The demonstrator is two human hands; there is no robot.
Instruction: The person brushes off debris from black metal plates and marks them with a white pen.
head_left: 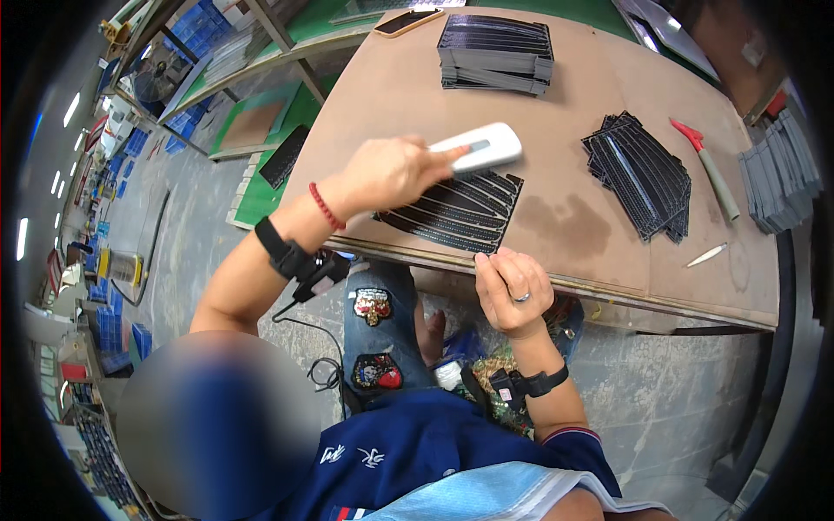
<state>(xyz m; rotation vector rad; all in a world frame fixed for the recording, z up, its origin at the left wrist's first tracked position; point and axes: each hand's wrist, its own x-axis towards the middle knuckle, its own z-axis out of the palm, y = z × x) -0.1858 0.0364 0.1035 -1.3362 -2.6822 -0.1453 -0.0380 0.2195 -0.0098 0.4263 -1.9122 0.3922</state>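
Note:
A black panel with curved slotted strips (465, 211) lies at the near edge of the table. My left hand (391, 176), fingers closed, grips a white oblong tool with rounded ends (486, 148), slightly blurred, above the panel's far side. From this angle I cannot tell whether the tool touches the panel, and its underside is hidden. My right hand (515, 291) is at the table's front edge, thumb and fingertips pinched at the panel's near right corner. Part of the panel's left side is hidden under my left hand and wrist.
Similar panels form a tall stack (495, 52) at the back and a fanned pile (641, 176) on the right. Beyond that lie a red-and-grey tool (708, 169) and a small white pointed piece (707, 254). A phone-like object (408, 22) rests at the far left corner.

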